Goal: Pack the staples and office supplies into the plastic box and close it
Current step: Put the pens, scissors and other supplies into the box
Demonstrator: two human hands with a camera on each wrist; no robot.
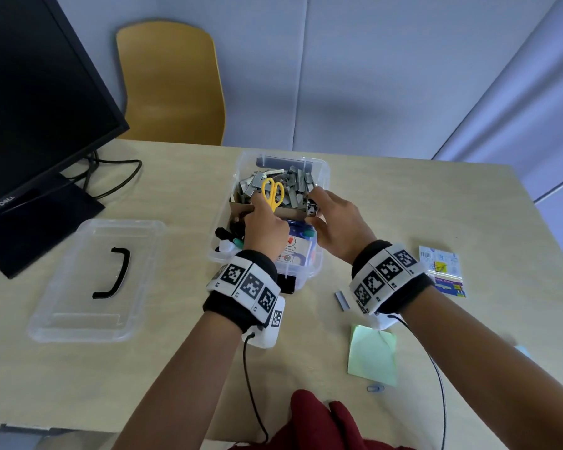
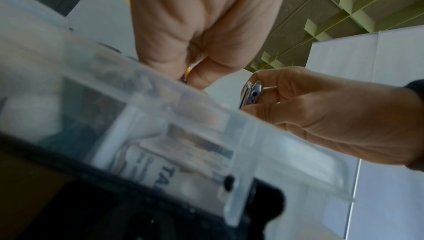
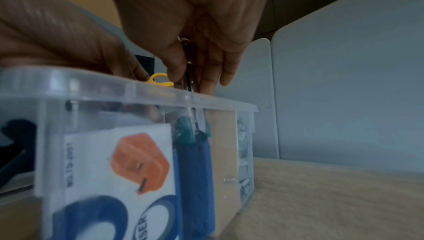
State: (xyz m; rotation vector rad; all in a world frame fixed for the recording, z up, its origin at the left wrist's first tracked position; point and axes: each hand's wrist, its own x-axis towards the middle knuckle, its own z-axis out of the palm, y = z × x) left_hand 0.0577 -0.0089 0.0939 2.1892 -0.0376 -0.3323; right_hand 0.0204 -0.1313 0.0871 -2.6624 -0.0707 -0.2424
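- Over the middle of the table (image 1: 117, 378): plastic box (image 1: 322, 264) stands open, both hands working inside it.
- Right hand (image 1: 337, 222) pinches a small metal clip-like piece (image 1: 312, 207) between thumb and fingers, at the right side of the box near a cardboard divider (image 1: 293, 215) (exact type of the piece not clear; the left wrist view shows bright metal with small holes).
- Left hand (image 1: 267, 227) has its fingers curled down beside the yellow scissors (image 1: 272, 193); cannot tell whether it grips them or only steadies them.
- Far compartment holds a heap of staples (image 1: 293, 185); near compartment holds a blue-and-white packet (image 1: 294, 251) and markers (image 1: 231, 241).
- Likely step: seat the metal piece in the box. Lower it into a free gap, not onto the staple heap, so nothing stands proud of the rim.
- Lay the scissors flat too; handles above the rim would block the lid.
- Still outside, right of the box: staple strip (image 1: 342, 299), green sticky notes (image 1: 372, 357), paper clip (image 1: 375, 388), small packets (image 1: 441, 264).
- Lid (image 1: 95, 280) lies flat to the left, well apart from the box; closing comes last.
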